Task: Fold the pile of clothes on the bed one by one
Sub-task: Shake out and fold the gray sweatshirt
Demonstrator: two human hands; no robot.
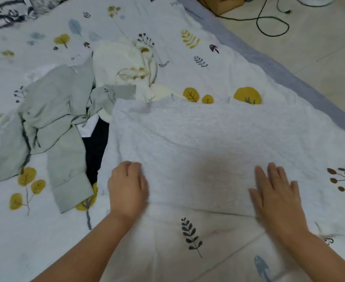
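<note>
A light grey garment (204, 139) lies spread flat on the bed in front of me. My left hand (127, 188) rests on its near left part with the fingers curled down onto the cloth. My right hand (275, 192) lies flat on its near right part, fingers stretched out and apart. To the left sits the pile: a pale green garment (55, 119), a cream garment (124, 66) behind it, and a dark garment (96, 147) partly under the grey one.
The bed sheet (187, 251) is white with yellow and grey leaf prints. The bed's right edge (289, 78) runs diagonally; beyond it is tiled floor with a black cable (273, 25) and a cardboard box (220, 3).
</note>
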